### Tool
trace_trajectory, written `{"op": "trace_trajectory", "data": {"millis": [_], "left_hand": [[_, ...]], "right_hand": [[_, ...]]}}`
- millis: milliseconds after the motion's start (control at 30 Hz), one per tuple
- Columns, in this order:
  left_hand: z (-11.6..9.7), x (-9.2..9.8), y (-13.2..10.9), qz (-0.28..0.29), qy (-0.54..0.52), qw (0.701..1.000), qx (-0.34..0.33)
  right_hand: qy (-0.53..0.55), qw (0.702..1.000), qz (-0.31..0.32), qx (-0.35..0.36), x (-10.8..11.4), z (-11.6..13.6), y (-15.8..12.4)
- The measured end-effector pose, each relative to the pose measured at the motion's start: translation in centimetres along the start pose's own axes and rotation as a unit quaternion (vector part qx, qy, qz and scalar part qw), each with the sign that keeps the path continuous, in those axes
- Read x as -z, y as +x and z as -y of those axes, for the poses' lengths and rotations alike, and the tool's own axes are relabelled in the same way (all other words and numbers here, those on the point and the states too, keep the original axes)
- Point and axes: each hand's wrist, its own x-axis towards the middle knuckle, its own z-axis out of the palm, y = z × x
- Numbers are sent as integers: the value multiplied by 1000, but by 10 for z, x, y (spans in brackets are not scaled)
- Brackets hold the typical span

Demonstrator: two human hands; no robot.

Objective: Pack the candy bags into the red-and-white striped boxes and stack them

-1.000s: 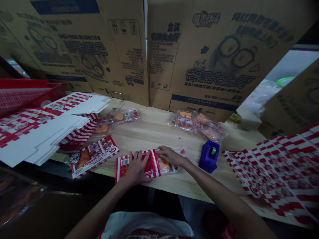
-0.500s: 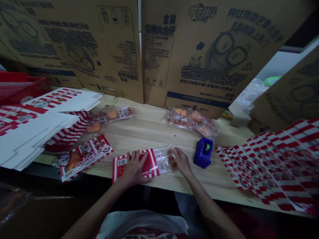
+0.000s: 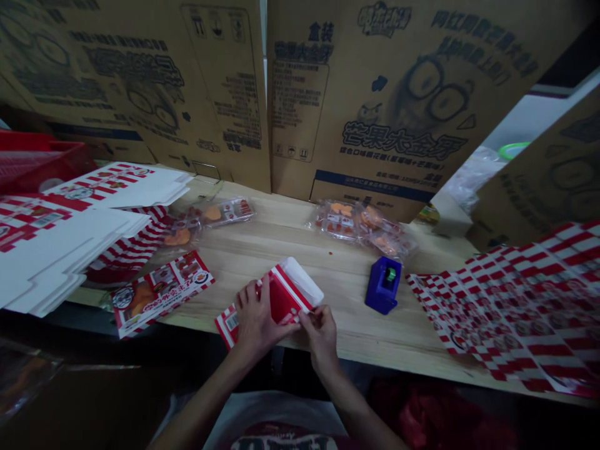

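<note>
A red and white box (image 3: pixel 280 295) lies tilted near the table's front edge, its white end flap standing out at the upper right. My left hand (image 3: pixel 255 315) rests over the box's left part, thumb toward its lower edge, gripping it. My right hand (image 3: pixel 321 328) is closed at the box's lower right corner, with thumb and finger pinching its edge. The clear packet is not visible at the box's open end. To the left lies a printed red and white box (image 3: pixel 162 292), flat on the table. A blue tape dispenser (image 3: pixel 382 286) stands right of my right hand.
Clear snack packets (image 3: pixel 335 220) lie at the back centre-right, and more packets (image 3: pixel 227 211) at back left. Flat cartons (image 3: pixel 112 231) are piled left beside a red basket (image 3: pixel 70 164). Striped boxes (image 3: pixel 520 306) fill the right. Cardboard boxes (image 3: pixel 295 112) wall the back.
The clear packet at the box's right end has gone from sight. The box has turned up to the right, its white flap now showing. My right hand has moved left onto the box.
</note>
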Motion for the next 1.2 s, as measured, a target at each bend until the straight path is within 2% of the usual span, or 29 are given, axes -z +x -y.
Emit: {"op": "trace_trajectory", "data": {"millis": [67, 133, 200, 267, 400, 500, 600, 700, 833, 900, 933, 1100, 1200], "left_hand": [[3, 0, -5, 8, -86, 996, -6], [12, -3, -9, 37, -213, 976, -8], [22, -7, -11, 86, -354, 931, 3], [29, -12, -15, 123, -453, 883, 22], [29, -19, -26, 149, -522, 838, 54], [27, -23, -35, 157, -570, 803, 76], [29, -26, -40, 143, -567, 808, 78], [33, -25, -40, 159, -548, 817, 81], [35, -20, -38, 201, -588, 779, 80], [36, -19, -36, 206, -596, 773, 69], [37, -19, -36, 205, -584, 783, 62], [40, -18, -27, 171, -447, 878, 27], [39, -14, -20, 135, -448, 883, 20]], "right_hand": [[17, 1000, -18, -5, -1, 3, 4], [36, 999, 6, -14, 3, 9, 11], [44, 997, 53, -30, 11, 14, 17], [15, 997, 72, -23, 19, 16, 19], [-63, 996, 63, 24, 27, 11, 11], [-68, 995, 72, 25, 28, 7, 6], [-70, 993, 100, -2, 30, 5, 3], [-93, 989, 118, -6, 32, 1, 2], [-149, 982, 110, 39, 33, -1, 0], [-179, 974, 126, 62, 33, 2, 0], [-192, 968, 140, 76, 34, 5, 1], [-229, 942, 192, 154, 36, 14, 9], [-218, 949, 172, 149, 33, 13, 12]]}}
